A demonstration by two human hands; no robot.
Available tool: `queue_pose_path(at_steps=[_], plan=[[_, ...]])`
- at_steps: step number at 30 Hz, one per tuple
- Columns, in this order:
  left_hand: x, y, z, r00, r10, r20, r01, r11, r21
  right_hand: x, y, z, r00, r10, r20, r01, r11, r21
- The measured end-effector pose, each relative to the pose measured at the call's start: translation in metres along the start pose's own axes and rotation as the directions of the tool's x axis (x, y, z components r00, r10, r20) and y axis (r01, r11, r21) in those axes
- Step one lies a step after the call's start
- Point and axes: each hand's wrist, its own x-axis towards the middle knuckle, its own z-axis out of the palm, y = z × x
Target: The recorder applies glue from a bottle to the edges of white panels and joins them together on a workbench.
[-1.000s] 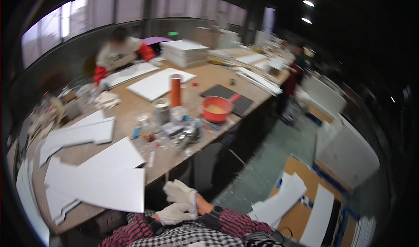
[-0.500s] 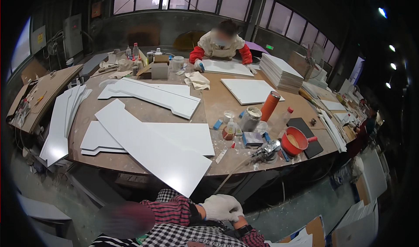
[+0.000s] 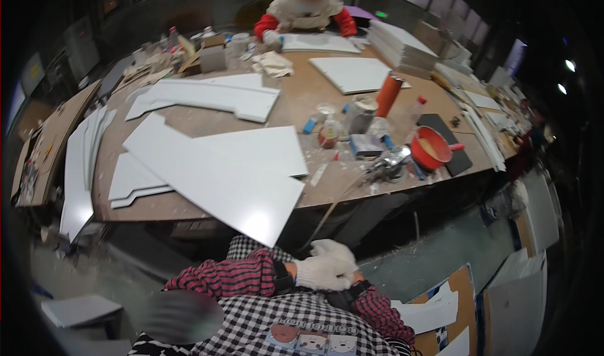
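Note:
My left hand (image 3: 322, 274), in a white knitted work glove, lies across my right hand in front of my waist. Its curled fingers are at the cuff of the right glove, by the bare wrist. My right hand (image 3: 335, 250), gloved too, shows above it, pointing toward the table; its fingers are mostly hidden. Beyond both hands, apart from them, a white board (image 3: 242, 195) with a shiny face sticks out over the table's near edge. It rests on other white boards (image 3: 138, 180), some with notched edges.
A co-worker (image 3: 306, 13) with red sleeves leans over a white panel (image 3: 319, 43) across the table (image 3: 292, 101). A spray gun (image 3: 391, 161), red pan (image 3: 431, 147), orange flask (image 3: 389, 95) and jars stand at right. Panels are stacked (image 3: 402, 47) behind; cut boards (image 3: 434, 312) lie low right.
The view has tipped downward, so table and hands sit higher in the picture. My hands stay together, the right glove now showing more above the left. The co-worker still leans over the panel.

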Motion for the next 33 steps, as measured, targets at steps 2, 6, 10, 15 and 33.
queue_pose_path(at_steps=[2, 6, 10, 15, 33], plan=[[-0.012, 0.023, -0.028, 0.990, -0.050, 0.134, 0.045, 0.998, 0.040, -0.012, -0.035, -0.009, 0.981, -0.107, -0.165, 0.038, 0.927, -0.374], [-0.057, 0.015, -0.075, 0.966, -0.091, -0.243, 0.071, 0.993, -0.090, -0.019, -0.073, -0.048, 0.937, 0.138, -0.320, -0.181, 0.978, -0.109], [-0.083, 0.000, -0.135, 0.724, -0.476, -0.500, 0.392, 0.879, -0.270, -0.015, -0.080, -0.043, 0.946, 0.073, -0.315, -0.064, 0.997, 0.038], [-0.093, -0.087, -0.174, 0.624, -0.200, -0.755, 0.605, 0.735, 0.306, -0.005, -0.121, 0.017, 0.979, -0.136, -0.152, 0.131, 0.991, -0.042], [-0.093, -0.095, -0.180, 0.767, -0.134, -0.627, 0.571, 0.589, 0.572, 0.078, -0.136, 0.038, 0.982, 0.189, 0.015, -0.187, 0.948, 0.259]])
